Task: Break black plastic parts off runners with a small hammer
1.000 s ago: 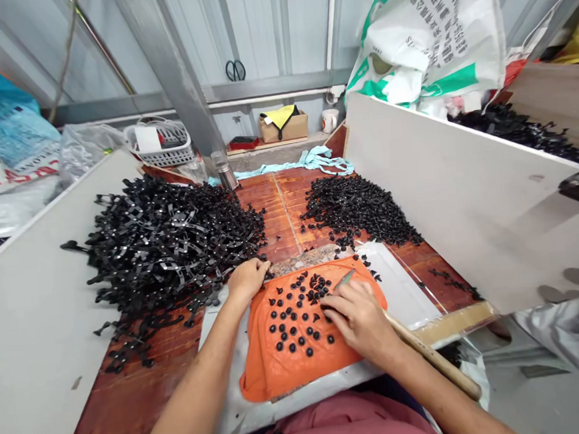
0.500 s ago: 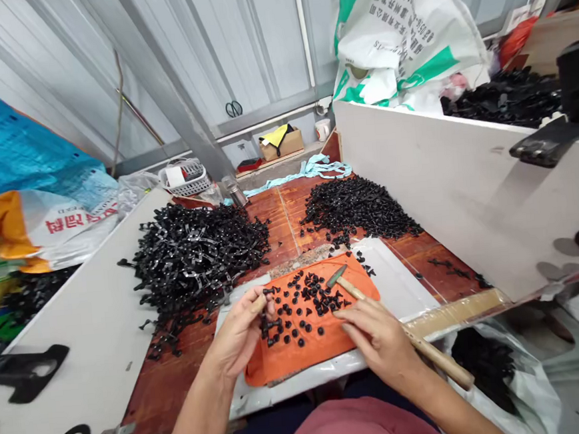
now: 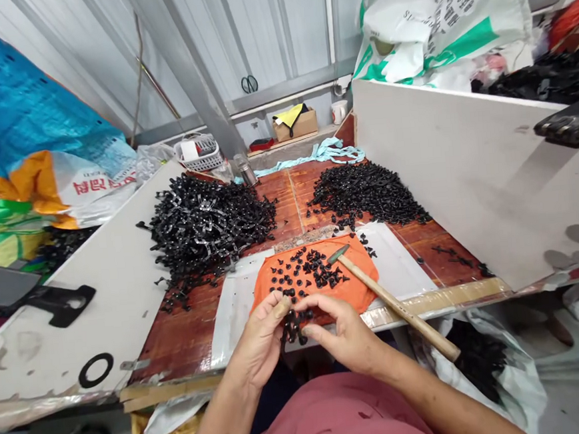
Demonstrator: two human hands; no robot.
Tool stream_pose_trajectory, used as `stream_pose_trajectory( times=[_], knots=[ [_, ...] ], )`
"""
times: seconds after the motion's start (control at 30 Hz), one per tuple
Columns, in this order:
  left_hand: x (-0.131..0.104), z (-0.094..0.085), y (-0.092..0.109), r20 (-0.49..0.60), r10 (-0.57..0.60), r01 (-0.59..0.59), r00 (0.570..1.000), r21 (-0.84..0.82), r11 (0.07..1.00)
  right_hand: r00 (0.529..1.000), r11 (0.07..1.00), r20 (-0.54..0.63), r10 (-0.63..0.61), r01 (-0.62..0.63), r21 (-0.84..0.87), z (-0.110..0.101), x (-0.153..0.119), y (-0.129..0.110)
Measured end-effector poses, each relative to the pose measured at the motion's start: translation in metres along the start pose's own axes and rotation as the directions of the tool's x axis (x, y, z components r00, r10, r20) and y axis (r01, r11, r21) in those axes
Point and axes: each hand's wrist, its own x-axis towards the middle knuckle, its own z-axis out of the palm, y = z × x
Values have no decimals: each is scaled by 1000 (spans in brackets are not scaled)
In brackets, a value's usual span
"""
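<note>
My left hand [image 3: 263, 333] is closed, thumb and fingers pinching a cluster of small black plastic parts [image 3: 294, 325] that hangs at the front edge of an orange cloth [image 3: 267, 279]. My right hand [image 3: 346, 333] comes in from the other side, thumb and index finger apart around the right of this cluster; its other fingers are hidden. Small black pins with round heads [image 3: 316, 265] lie scattered over the cloth. A hammer [image 3: 386, 296] rests with its head on the cloth and its wooden handle sticking out past the table edge, clear of my right hand.
A tangled heap of black clips [image 3: 204, 224] is at left, a heap of black pins [image 3: 368, 194] at right. Pale boards [image 3: 424, 146] wall the bench on both sides. Behind stand a grey basket [image 3: 199, 152], a cardboard box [image 3: 296, 124] and a mug [image 3: 339, 111].
Both hands have drawn together near the cloth's front edge, my right hand moving left, away from the hammer. The left hand has come lower, towards my body. The view has shifted slightly.
</note>
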Motion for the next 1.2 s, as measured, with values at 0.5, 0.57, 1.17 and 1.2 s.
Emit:
stream_pose_trajectory(
  times=[0.5,0.57,1.17,1.2],
  knots=[
    [-31,-59,10,423,277,-505,863,751,426,938,863,128,322,-346,369,43,22,25],
    [-28,-60,2,390,196,-425,900,678,600,939,871,117,324,-344,352,52,19,31],
    [33,-110,11,100,107,-146,989,597,789,958,132,-264,-109,-249,-959,-73,-25,13],
    [36,-109,10,107,88,-135,990,587,798,956,60,-283,-80,-279,-958,-82,-28,16]
  ],
)
